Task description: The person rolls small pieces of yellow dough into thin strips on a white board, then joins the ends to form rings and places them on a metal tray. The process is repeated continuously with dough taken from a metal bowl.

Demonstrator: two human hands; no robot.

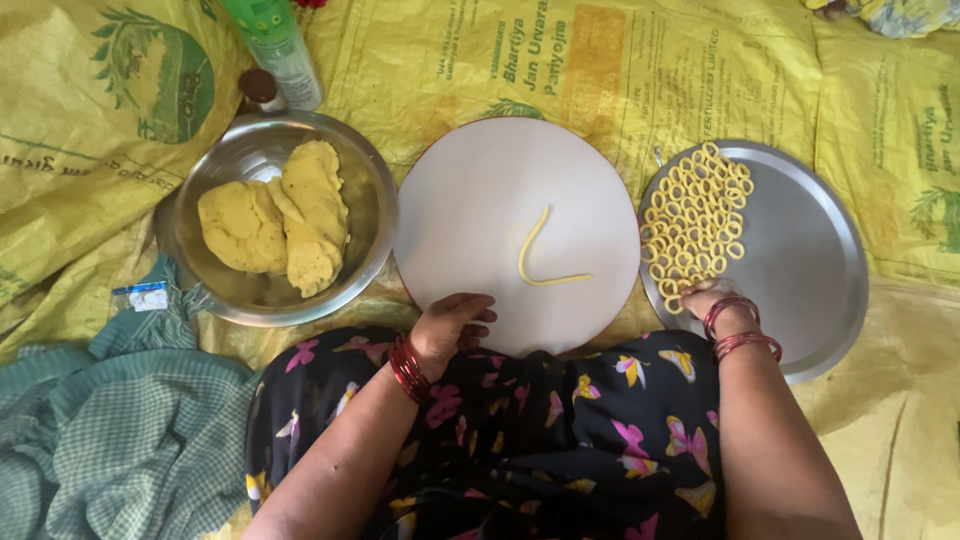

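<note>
The right hand (pixel 708 297) rests at the near edge of the steel plate (pixel 800 260), fingers curled down onto the nearest of the dough rings (pixel 697 220); whether it pinches one cannot be told. The left hand (pixel 452 322) lies loosely curled and empty on the board's (pixel 470 210) rim, near the dough strip (pixel 540 257). A bowl (pixel 365 190) of dough (pixel 278 218) sits left.

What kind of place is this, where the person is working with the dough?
Probably a home floor used for making snacks by hand. The person sits on spread yellow sacks, with a steel bowl of dough, a round white board and a steel plate of dough rings laid around them.
</note>
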